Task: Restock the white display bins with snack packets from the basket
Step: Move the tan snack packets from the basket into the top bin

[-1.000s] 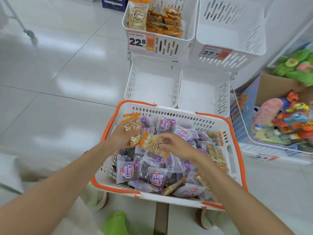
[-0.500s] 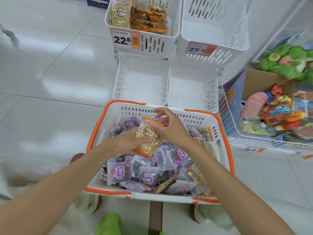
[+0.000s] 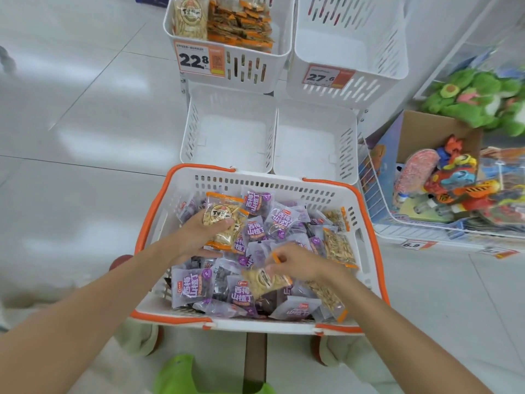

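Over the basket (image 3: 366, 245), the left hand (image 3: 199, 237) holds nut packets (image 3: 224, 223) and the right hand (image 3: 295, 263) pinches another packet (image 3: 265, 282).

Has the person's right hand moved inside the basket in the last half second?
Yes. The right hand has pulled back from the basket's far wall toward its near side, where it pinches an orange-edged packet.

White basket (image 3: 284, 183) with orange rim holds purple packets (image 3: 191, 288) and clear orange-edged packets (image 3: 338, 245). White slotted display bins (image 3: 230, 137) stand just behind it.
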The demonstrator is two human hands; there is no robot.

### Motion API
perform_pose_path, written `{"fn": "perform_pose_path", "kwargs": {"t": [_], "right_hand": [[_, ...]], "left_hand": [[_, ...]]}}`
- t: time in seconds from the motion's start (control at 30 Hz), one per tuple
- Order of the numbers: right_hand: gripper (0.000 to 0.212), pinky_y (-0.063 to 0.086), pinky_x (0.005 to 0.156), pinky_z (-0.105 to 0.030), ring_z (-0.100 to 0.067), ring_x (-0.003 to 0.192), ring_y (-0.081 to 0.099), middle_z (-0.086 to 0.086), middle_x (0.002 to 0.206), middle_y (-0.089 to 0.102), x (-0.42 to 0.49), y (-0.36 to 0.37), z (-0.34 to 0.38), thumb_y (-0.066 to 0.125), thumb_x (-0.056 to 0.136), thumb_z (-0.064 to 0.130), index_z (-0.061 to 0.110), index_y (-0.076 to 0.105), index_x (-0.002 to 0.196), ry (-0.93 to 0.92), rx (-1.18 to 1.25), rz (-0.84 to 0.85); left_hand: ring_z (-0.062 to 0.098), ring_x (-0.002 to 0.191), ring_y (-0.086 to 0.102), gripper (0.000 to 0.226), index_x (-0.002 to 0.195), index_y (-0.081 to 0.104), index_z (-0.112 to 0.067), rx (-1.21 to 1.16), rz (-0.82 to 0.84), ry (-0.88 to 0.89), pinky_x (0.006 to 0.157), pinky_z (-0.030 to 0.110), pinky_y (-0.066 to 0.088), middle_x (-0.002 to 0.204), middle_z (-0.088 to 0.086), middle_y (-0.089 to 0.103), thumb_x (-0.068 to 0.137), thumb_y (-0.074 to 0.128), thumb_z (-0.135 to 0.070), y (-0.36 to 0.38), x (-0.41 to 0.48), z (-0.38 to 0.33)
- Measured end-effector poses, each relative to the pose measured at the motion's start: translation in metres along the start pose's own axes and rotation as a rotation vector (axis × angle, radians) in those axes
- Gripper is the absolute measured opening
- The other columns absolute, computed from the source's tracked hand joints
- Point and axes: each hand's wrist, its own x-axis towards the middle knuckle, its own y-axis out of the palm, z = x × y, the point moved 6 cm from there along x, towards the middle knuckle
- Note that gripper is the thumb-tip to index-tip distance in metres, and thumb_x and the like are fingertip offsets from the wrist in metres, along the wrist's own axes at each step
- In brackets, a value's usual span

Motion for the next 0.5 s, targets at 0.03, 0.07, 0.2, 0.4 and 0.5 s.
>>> {"fn": "perform_pose_path", "kwargs": {"t": [0.03,0.07,0.2,0.4,0.5], "right_hand": [[0.023,0.041,0.066,-0.025,-0.005,0.060,0.048,0.003,0.071,0.046,-0.002,-0.012,0.010,0.059,0.098,0.026,0.006,0.067,0.101,-0.036,0.089,-0.026],[0.023,0.042,0.068,-0.022,-0.005,0.067,0.050,0.002,0.076,0.045,-0.005,-0.023,0.022,0.056,0.100,0.028,0.008,0.066,0.107,-0.069,0.159,-0.025],[0.013,0.058,0.069,-0.026,-0.016,0.094,0.059,-0.006,0.100,0.050,-0.010,-0.050,0.063,0.052,0.102,0.026,0.017,0.062,0.102,-0.136,0.343,0.007],[0.020,0.044,0.061,-0.025,-0.007,0.059,0.052,0.004,0.072,0.064,0.008,-0.087,0.085,0.078,0.082,0.033,0.018,0.066,0.078,-0.146,0.318,-0.569],[0.026,0.051,0.076,-0.028,-0.008,0.083,0.062,0.004,0.099,0.070,0.016,-0.096,0.104,0.079,0.081,0.031,0.019,0.067,0.101,-0.218,0.435,-0.722]], "left_hand": [[0.022,0.104,0.069,0.040,0.123,0.055,-0.027,-0.010,0.007,0.008,0.081,0.047,0.060,0.114,0.001,0.071,0.088,0.072,-0.030,0.001,0.000,-0.001],[0.022,0.102,0.071,0.038,0.123,0.056,-0.026,-0.014,0.008,0.014,0.082,0.049,0.060,0.113,0.002,0.072,0.088,0.071,-0.027,0.001,0.000,-0.002],[0.023,0.097,0.073,0.039,0.125,0.054,-0.024,0.004,0.013,0.055,0.081,0.048,0.060,0.110,0.004,0.074,0.090,0.070,-0.023,0.009,-0.002,-0.010],[0.023,0.102,0.071,0.040,0.130,0.049,-0.030,-0.153,0.086,0.064,0.081,0.039,0.060,0.116,0.008,0.072,0.095,0.051,-0.048,0.019,-0.004,-0.031],[0.021,0.094,0.073,0.039,0.128,0.053,-0.023,-0.149,0.096,0.135,0.072,0.033,0.061,0.108,0.006,0.074,0.092,0.063,-0.034,0.022,-0.005,-0.054]]}}
